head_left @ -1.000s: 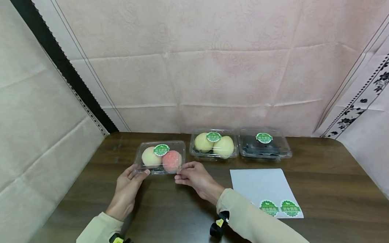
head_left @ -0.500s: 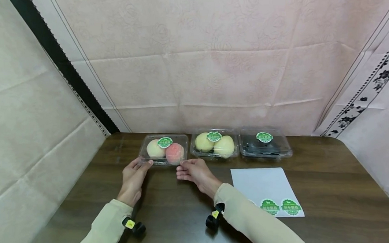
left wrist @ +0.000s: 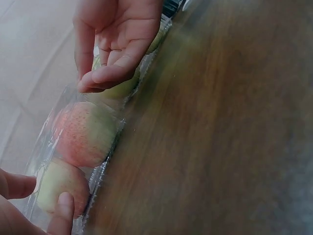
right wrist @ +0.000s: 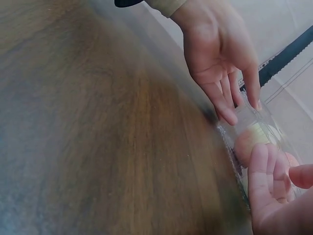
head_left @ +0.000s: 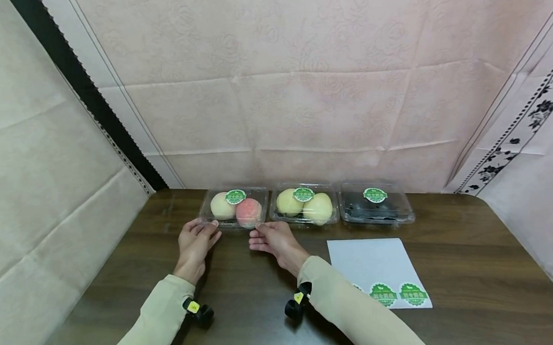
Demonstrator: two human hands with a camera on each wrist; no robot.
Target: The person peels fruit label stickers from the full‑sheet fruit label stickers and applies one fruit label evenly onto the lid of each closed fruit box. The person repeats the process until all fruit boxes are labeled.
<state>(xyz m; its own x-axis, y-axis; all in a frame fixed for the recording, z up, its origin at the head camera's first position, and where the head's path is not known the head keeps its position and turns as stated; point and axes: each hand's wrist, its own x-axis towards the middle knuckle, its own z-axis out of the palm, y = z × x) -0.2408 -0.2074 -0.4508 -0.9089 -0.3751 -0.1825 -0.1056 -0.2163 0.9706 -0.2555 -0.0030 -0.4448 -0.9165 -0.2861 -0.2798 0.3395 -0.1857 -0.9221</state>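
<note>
A clear plastic fruit box (head_left: 209, 205) with a green label stands at the table's back left, a pale peach and a pink peach (left wrist: 83, 134) inside. My left hand (head_left: 194, 247) grips its near left corner; in the right wrist view the left thumb (right wrist: 252, 88) lies at the lid's edge and the fingers lower down. At the near right corner my right hand (head_left: 276, 243) pinches the box between thumb and fingers. Right beside it stands a second clear box (head_left: 304, 218) with two pale yellow-green fruits, also labelled.
A third labelled clear box (head_left: 377, 215) with dark contents ends the row on the right. A white sticker sheet (head_left: 366, 258) bearing green round stickers lies on the wooden table (head_left: 250, 306) beyond my right forearm. Cloth (head_left: 307, 117) hangs right behind the row.
The box with the two peaches has moved back and slightly right, into line with the other boxes. Both hands have moved along with it, and the left hand's fingers have spread a little.
</note>
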